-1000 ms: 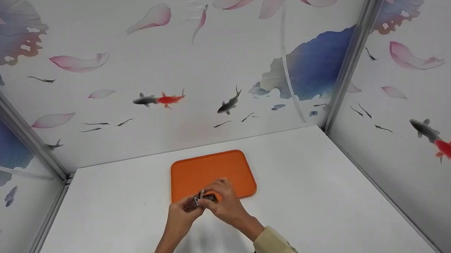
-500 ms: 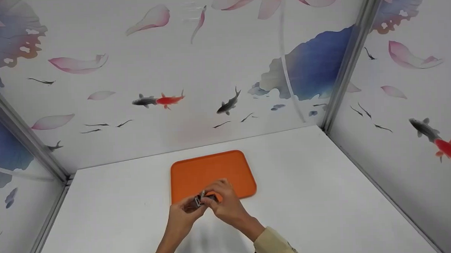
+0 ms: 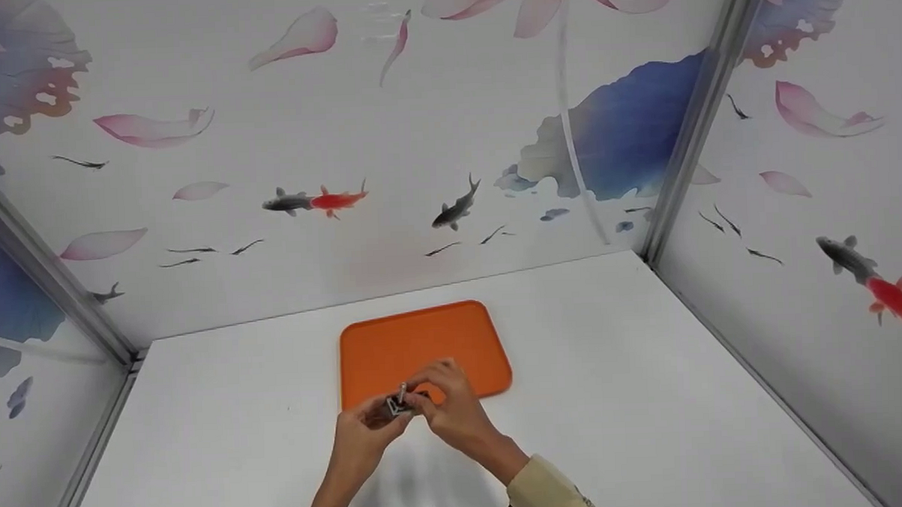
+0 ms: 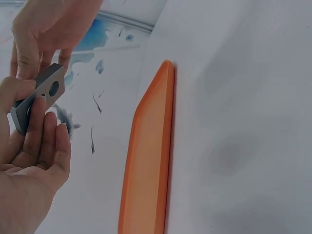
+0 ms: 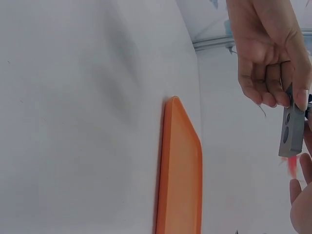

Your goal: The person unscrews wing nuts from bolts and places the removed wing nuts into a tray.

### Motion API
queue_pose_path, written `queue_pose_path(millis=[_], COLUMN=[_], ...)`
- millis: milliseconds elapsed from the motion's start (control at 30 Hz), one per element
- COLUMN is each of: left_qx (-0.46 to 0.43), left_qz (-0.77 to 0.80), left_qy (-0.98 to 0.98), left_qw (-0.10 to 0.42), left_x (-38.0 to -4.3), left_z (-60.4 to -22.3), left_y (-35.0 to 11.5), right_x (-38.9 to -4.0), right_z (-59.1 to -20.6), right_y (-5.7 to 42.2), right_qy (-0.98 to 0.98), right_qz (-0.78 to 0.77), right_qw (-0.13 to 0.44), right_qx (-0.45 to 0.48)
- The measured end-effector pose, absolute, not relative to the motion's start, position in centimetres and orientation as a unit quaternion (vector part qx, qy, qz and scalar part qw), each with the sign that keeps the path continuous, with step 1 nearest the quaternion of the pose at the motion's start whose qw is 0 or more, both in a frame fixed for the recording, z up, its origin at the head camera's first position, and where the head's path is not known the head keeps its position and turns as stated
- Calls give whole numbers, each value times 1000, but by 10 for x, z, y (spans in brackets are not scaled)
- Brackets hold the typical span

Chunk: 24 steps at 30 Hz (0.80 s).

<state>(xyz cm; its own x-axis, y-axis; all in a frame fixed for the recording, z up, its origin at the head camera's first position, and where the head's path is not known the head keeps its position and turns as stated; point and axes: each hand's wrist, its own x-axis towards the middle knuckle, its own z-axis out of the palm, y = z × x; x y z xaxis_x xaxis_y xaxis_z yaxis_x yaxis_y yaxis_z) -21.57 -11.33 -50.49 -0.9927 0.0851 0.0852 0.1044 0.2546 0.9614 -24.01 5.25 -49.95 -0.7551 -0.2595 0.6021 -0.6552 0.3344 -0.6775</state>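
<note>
At lower centre of the head view, running left to right, the left hand (image 3: pixel 365 429) pinches a grey block (image 5: pixel 295 131) with round holes, seen against the near edge of an orange tray (image 3: pixel 416 337), and the right hand (image 3: pixel 453 407) grips the same block.

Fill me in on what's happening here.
Someone's left hand is gripping a small grey block with holes, raised above the table. The right hand pinches at it too, its grip partly hidden. The orange tray lies flat on the table, past the hands.
</note>
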Motion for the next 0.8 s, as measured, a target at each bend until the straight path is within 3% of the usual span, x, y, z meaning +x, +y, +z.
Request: queue_pose_path(millis=[433, 800], left_qx=[-63, -65], left_qz=[-611, -617], left_qy=[-789, -785], left_qw=[13, 12], left_x=[-215, -215], left_z=[-507, -503], left_y=[-116, -114], right_x=[-244, -241], right_z=[-503, -501], right_y=[54, 55], right_qy=[-785, -795], right_qz=[500, 503], right_qw=[231, 204], right_qx=[285, 271])
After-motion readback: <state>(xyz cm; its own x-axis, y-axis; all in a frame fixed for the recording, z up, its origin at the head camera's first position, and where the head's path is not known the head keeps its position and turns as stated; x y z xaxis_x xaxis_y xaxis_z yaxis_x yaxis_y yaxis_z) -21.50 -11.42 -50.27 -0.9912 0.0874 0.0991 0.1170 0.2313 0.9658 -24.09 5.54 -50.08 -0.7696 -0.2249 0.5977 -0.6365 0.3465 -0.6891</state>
